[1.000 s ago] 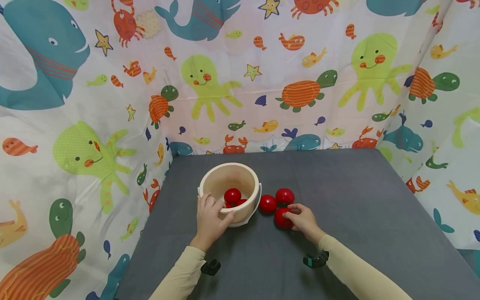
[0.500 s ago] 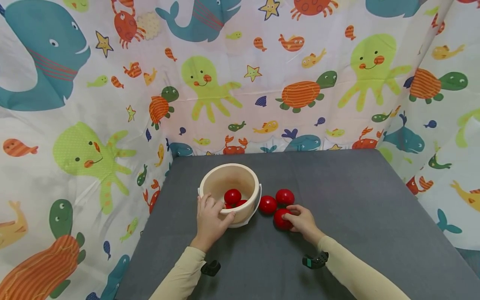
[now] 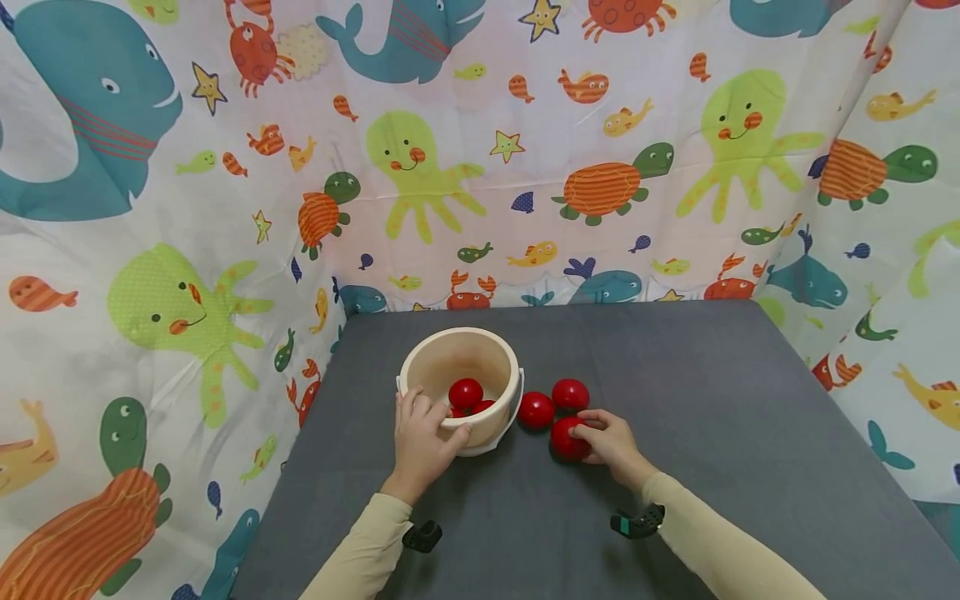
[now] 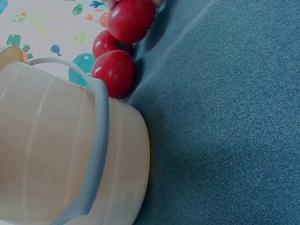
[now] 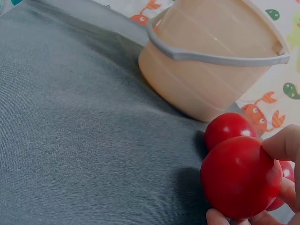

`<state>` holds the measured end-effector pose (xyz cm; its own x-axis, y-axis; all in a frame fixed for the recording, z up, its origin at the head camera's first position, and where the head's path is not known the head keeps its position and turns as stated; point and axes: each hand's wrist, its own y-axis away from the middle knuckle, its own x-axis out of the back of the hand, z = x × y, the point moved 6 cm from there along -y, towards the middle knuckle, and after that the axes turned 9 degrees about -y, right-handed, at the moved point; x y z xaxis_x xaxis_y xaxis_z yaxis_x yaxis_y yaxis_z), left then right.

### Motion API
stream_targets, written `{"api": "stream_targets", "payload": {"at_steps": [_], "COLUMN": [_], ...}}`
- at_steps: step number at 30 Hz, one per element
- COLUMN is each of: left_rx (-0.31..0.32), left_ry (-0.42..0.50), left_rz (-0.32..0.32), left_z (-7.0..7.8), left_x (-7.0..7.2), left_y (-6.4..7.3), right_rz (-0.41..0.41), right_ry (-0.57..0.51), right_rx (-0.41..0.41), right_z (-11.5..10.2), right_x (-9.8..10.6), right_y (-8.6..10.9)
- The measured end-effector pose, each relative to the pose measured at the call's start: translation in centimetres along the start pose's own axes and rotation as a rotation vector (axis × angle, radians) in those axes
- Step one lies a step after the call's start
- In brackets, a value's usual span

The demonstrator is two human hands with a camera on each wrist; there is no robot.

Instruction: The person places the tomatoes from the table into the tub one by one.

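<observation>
Edged slightly right in half a second with tomato [image 3: 566, 442] pinched in right hand [image 3: 613, 443], gripping bucket [image 3: 482, 432] by rim with left hand [image 3: 422, 442], beside broad tabletop [image 3: 720, 417] running to right edge.

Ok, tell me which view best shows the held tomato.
The right wrist view: the held tomato looks largest there. Head shows it small, partly covered by the right hand; left wrist has it at the top edge.

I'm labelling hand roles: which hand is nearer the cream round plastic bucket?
Left. The left hand grips the near-left rim of the bucket; the right hand is apart from it, to its right, holding a shiny round red tomato.
</observation>
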<state>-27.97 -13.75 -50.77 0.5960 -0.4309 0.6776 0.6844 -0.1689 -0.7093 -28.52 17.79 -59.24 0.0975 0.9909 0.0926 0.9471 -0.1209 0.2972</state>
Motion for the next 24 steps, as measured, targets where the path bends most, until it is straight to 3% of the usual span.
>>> {"api": "stream_targets", "payload": {"at_steps": [9, 24], "left_rx": [-0.004, 0.01], "left_ry": [-0.008, -0.001], "left_rz": [0.009, -0.002], "left_z": [0.0, -0.1], "left_x": [0.2, 0.0], "left_y": [-0.1, 0.0], "right_rz": [-0.041, -0.069], "right_ry": [-0.044, -0.057], "right_rx": [0.023, 0.12], "right_z": [-2.7, -11.6], "right_x": [0.6, 1.2], "right_y": [0.0, 0.2]}}
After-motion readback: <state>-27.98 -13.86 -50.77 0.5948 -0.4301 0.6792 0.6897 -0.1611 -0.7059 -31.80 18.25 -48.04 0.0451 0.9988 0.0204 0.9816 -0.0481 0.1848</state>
